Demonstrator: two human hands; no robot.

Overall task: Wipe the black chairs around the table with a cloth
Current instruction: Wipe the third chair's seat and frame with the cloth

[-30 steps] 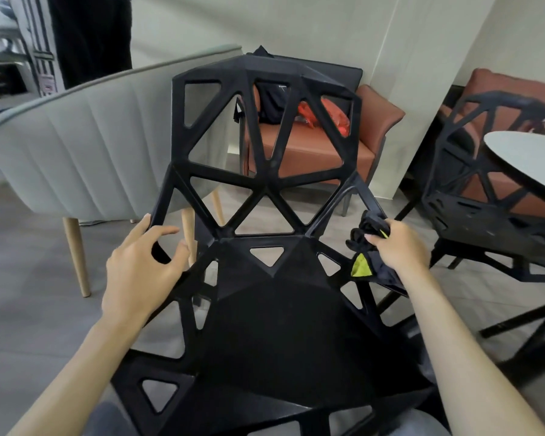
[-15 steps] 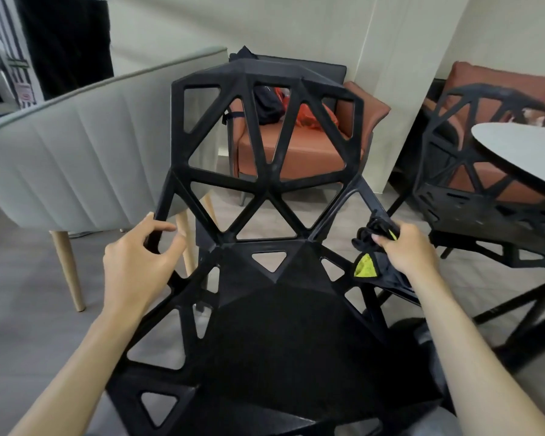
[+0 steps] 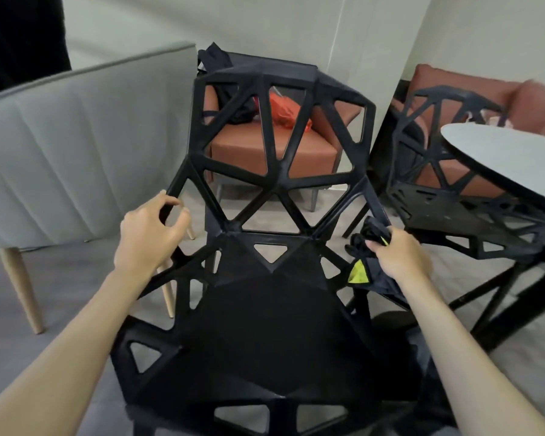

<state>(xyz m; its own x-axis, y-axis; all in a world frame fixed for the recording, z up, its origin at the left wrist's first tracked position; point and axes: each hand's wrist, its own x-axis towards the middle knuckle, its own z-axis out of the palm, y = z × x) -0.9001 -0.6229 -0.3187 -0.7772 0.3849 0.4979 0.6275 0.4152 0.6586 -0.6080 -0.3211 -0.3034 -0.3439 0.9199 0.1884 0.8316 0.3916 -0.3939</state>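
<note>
Since the earlier frames the view has swung left, sliding the grey armchair (image 3: 76, 146) toward the left edge while both hands kept their places on the near black chair (image 3: 274, 335). At centre left, the left hand (image 3: 148, 237) pinches the seat's left strut, likely to steady it. At centre right, the right hand (image 3: 403, 259) is closed around a bunched dark cloth (image 3: 370, 247) with a yellow tag, pressed to the right strut for wiping. The chair's legs are hidden. Farther right, a second black chair (image 3: 447, 190) sits partly behind the table (image 3: 510, 165), both cut off.
</note>
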